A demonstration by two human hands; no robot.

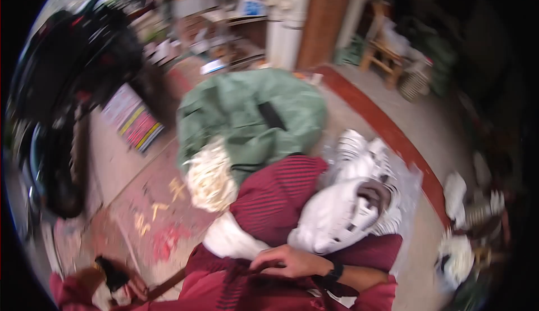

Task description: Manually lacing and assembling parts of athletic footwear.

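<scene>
The picture is blurred by motion. My right hand [286, 263], with a black watch on the wrist, comes in from the lower right and pinches a fold of maroon cloth [281, 196] lying over my lap. Just above that hand sits a white cloth bundle [331, 218]. Behind the bundle is a heap of stacked white pieces [359, 154]. At the lower left, my left hand [133, 288] in a maroon sleeve lies by a small black object [112, 273] and a brown stick [165, 284]. Its grip is too blurred to read.
A large green sack [252, 111] lies ahead with a cream shredded clump [210, 179] at its near side. A dark motorcycle [62, 92] stands at left beside a striped mat [137, 123]. A white pillar [286, 19], a wooden stool [384, 58] and white scraps [457, 249] are at right.
</scene>
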